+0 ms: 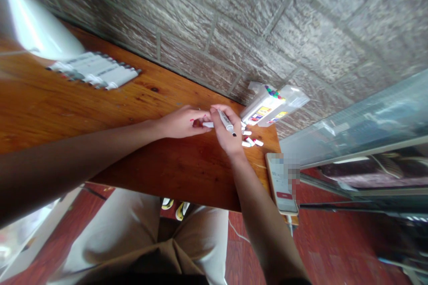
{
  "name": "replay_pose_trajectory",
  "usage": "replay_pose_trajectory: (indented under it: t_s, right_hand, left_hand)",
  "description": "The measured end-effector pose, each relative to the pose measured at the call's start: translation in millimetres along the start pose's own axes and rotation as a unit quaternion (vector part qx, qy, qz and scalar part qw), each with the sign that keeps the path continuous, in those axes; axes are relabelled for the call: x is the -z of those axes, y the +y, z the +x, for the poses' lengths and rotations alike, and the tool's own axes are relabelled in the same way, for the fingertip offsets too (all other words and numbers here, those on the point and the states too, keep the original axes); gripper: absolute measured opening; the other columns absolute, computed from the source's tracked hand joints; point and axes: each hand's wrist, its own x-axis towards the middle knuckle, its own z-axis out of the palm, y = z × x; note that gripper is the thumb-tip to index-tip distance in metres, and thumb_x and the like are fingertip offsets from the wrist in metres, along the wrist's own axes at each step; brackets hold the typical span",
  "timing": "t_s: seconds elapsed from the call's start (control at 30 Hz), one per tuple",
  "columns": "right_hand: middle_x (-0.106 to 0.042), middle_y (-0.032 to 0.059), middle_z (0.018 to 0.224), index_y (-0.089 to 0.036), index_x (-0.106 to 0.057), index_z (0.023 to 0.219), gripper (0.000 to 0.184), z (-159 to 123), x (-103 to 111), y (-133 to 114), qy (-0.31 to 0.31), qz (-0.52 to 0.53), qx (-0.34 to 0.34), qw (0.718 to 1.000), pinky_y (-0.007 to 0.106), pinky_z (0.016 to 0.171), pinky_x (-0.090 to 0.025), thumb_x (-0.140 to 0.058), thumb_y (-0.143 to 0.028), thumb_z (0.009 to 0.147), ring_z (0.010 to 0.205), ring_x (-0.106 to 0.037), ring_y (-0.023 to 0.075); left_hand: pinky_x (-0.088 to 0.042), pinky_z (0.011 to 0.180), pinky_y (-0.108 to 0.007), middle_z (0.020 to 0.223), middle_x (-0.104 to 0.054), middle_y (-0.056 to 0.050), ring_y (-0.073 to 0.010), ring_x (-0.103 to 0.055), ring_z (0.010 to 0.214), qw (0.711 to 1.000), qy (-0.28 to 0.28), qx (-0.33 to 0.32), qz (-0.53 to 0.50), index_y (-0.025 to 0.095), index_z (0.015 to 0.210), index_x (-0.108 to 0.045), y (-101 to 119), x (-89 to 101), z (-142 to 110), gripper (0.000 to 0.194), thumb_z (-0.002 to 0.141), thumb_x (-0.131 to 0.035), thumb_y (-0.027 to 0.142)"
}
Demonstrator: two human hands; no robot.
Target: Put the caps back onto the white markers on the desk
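Observation:
My right hand is closed around a white marker pen with a dark tip, held slanted above the wooden table. My left hand lies just left of it, fingers curled, pinching a small white piece that looks like a cap or pen end; red ink spots mark the fingers. Several loose white caps or short markers lie on the table right of my right hand.
A clear plastic marker case with colourful markers leans at the stone wall. A row of white markers lies at the far left. A phone rests at the table's right edge. My knees show under the table.

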Motion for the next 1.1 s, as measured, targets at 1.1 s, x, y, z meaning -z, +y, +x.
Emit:
replay_pose_trajectory:
  t_s: [1.1]
  right_hand:
    - [-0.071,-0.0009,0.079,-0.023,-0.068,0.093,0.028,2.2,0.3,9.4,-0.010,-0.019,-0.011,1.000,0.028,0.069,-0.054,-0.061,-0.050,0.089,0.073,-0.068,0.0157]
  left_hand:
    - [-0.041,0.066,-0.021,0.076,-0.069,0.000,-0.0124,-0.061,0.068,0.997,0.008,-0.040,0.063,0.017,0.078,-0.062,-1.0,-1.9,-0.7,0.016,0.087,-0.058,0.031]
